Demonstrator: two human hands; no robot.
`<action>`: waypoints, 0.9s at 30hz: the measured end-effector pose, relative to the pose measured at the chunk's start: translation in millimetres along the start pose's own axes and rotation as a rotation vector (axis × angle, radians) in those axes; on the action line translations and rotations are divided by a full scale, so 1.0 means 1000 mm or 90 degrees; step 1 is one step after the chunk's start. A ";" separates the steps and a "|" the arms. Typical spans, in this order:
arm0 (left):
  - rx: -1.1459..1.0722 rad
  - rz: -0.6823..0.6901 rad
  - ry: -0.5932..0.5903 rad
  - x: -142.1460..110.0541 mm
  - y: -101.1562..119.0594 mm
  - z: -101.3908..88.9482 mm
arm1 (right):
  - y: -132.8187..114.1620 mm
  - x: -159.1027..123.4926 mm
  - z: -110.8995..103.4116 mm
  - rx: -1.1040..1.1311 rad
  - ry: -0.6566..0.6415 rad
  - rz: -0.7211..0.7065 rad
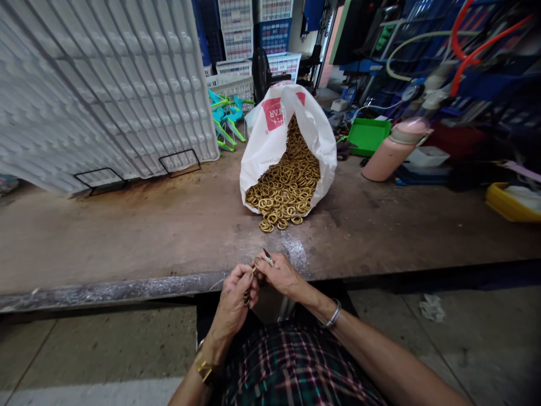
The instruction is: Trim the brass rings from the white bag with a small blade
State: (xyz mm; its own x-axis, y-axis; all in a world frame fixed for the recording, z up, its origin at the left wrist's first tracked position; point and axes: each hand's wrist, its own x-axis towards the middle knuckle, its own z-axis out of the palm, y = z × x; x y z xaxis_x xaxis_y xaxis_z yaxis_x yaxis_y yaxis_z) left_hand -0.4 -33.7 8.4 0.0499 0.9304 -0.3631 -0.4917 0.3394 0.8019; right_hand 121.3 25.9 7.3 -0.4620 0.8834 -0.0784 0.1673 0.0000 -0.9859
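Head view: an open white bag (264,152) holds heaped gold-coloured rings (291,180).

The left hand (232,298) holds several brass-coloured rings (247,297) near the front edge of the bench (147,242); the right hand (282,275), close beside it, grips a small blade (267,257). Beyond them, a white bag (262,151) lies open, loose rings (291,183) filling its mouth. A pink bottle (384,155) stands rightward.
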 end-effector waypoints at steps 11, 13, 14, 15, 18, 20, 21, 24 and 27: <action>-0.056 0.001 -0.009 -0.001 0.001 0.000 | 0.005 0.000 0.002 -0.088 0.047 -0.023; -0.066 0.005 -0.006 0.000 0.001 -0.001 | 0.008 -0.001 0.002 -0.179 0.069 -0.035; -0.069 0.007 -0.003 0.000 0.001 -0.002 | 0.009 -0.002 0.001 -0.237 0.064 -0.050; -0.070 0.009 0.000 0.000 0.001 -0.002 | 0.010 -0.004 0.002 -0.297 0.051 -0.066; -0.064 0.017 0.006 0.001 0.001 -0.004 | 0.010 -0.009 0.003 -0.444 -0.011 -0.092; -0.057 0.026 0.007 0.001 0.000 -0.005 | 0.009 -0.012 0.004 -0.496 -0.036 -0.083; -0.053 0.029 0.007 0.001 0.000 -0.005 | 0.007 -0.013 0.005 -0.511 -0.044 -0.079; -0.037 0.034 0.010 0.000 -0.001 -0.005 | 0.003 -0.013 0.006 -0.543 -0.057 -0.070; -0.021 0.034 0.018 -0.001 -0.001 -0.005 | 0.001 -0.013 0.006 -0.570 -0.061 -0.059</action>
State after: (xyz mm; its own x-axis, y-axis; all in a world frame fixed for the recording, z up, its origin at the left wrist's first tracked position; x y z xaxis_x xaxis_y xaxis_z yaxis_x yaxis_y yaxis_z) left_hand -4.0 -35.7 6.0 -0.0025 0.9427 -0.3337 -0.5211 0.2836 0.8050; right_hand 122.5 11.6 6.8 -0.5714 0.8187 -0.0565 0.7221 0.4689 -0.5086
